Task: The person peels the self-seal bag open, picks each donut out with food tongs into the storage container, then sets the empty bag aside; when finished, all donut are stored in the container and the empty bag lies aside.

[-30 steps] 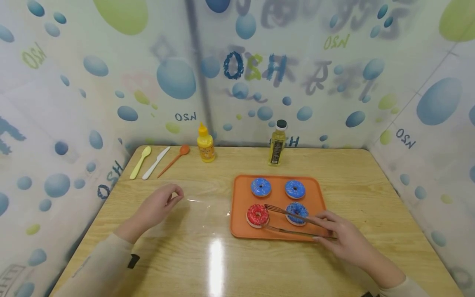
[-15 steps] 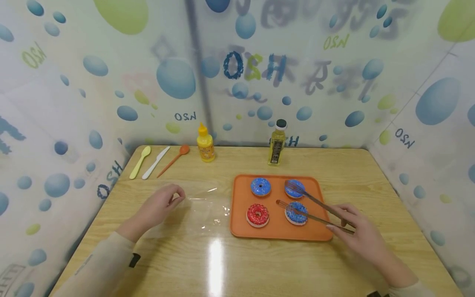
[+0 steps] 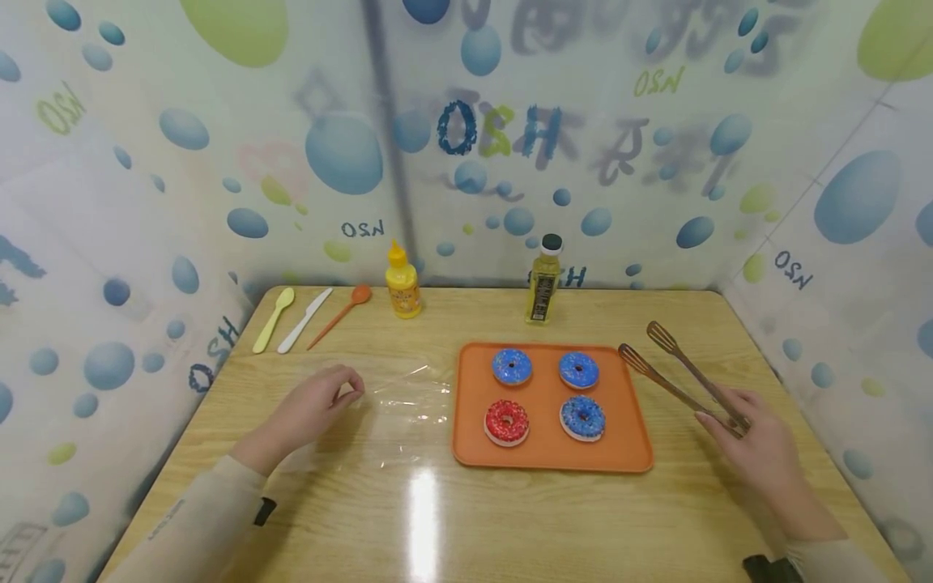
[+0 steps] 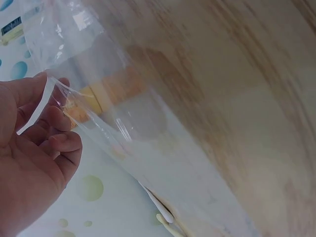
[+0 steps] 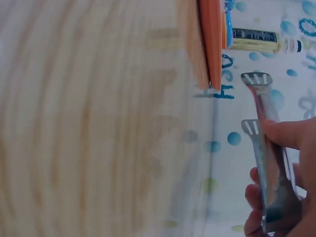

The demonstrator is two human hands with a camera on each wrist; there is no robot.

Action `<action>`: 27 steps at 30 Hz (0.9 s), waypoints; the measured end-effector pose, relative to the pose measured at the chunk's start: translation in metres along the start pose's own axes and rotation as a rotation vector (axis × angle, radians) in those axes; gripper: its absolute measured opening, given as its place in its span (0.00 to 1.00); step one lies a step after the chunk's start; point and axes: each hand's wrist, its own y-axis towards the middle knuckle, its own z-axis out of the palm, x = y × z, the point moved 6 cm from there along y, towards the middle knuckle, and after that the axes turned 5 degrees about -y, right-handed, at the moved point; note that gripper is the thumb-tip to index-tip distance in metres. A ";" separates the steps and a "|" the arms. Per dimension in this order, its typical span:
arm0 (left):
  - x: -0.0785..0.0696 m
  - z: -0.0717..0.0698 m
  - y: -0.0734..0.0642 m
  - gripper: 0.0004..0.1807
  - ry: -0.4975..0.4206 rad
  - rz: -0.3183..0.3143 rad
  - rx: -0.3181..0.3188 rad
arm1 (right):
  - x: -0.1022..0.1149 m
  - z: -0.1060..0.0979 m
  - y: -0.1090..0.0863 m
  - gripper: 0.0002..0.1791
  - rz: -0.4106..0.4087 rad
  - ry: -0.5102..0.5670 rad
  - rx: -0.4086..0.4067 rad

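Note:
In the head view, my left hand (image 3: 309, 413) pinches the edge of a clear plastic bag (image 4: 123, 108) between thumb and fingers, just above the table left of the orange tray (image 3: 543, 455). My right hand (image 3: 767, 453) grips metal tongs (image 3: 701, 380) with slotted ends. Their two arms stand apart with nothing between them, right of the tray. On the tray lie a red sprinkled donut (image 3: 494, 425) at front left, a dark-speckled blue donut (image 3: 571, 419) at front right, and two blue donuts (image 3: 503, 370) in the back row.
A yellow squeeze bottle (image 3: 403, 291) and an oil bottle (image 3: 542, 291) stand along the back edge. At the back left lie a pale yellow spoon (image 3: 270, 328), a white knife (image 3: 302, 324) and an orange spoon (image 3: 338, 316). Printed walls enclose the table.
My right hand has carried the tongs from around the red donut, over the blue ones, to right of the tray, and the tongs have spread. My left hand stays almost still.

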 end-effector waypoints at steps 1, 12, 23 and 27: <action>0.000 0.000 0.000 0.06 0.001 -0.001 0.001 | -0.004 0.000 0.000 0.31 0.024 -0.017 0.026; 0.001 0.002 0.012 0.04 0.045 0.041 0.008 | -0.025 0.007 0.003 0.39 0.142 -0.096 0.215; -0.001 0.006 0.022 0.05 0.039 0.120 0.015 | -0.034 0.014 0.010 0.47 0.219 -0.136 0.330; 0.000 0.010 0.026 0.05 0.040 0.118 0.027 | -0.037 0.015 0.011 0.51 0.248 -0.183 0.383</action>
